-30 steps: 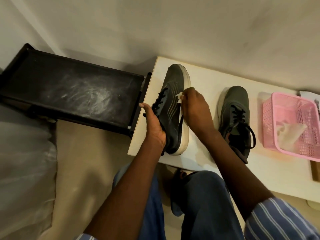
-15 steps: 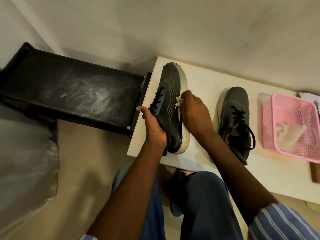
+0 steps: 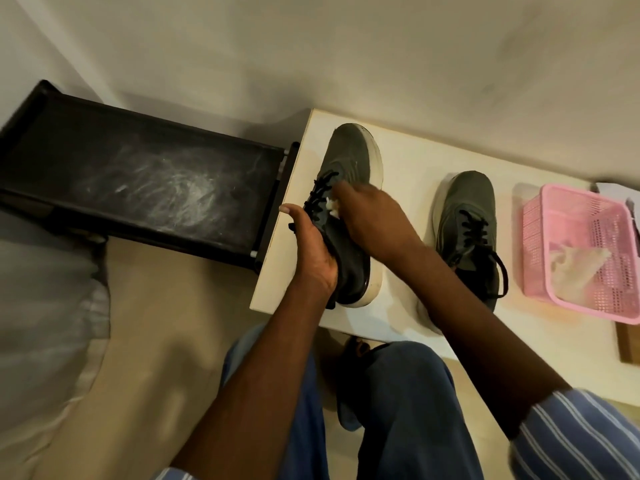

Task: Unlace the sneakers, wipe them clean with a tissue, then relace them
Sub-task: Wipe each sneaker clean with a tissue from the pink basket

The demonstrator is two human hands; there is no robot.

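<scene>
Nearest the camera are two forearms, striped sleeves and blue trousers. Two hands work on one sneaker. The left hand (image 3: 313, 252) grips the heel end of the left sneaker (image 3: 349, 188), fingers wrapped round its far side, thumb up. The right hand (image 3: 372, 220) presses a small white tissue (image 3: 331, 204) against the shoe's upper beside the black laces (image 3: 320, 192), fingers curled round it. There are two dark grey sneakers on the white table (image 3: 408, 168), both still laced. The held one is tilted onto its side near the table's left edge, its long axis running from heel near the person to toe toward the wall. The second sneaker (image 3: 465, 216) stands upright to the right, pointing the same way. One pink basket (image 3: 581, 216), further right, holds crumpled tissue. Left of the table sits one black tray (image 3: 138, 178).
</scene>
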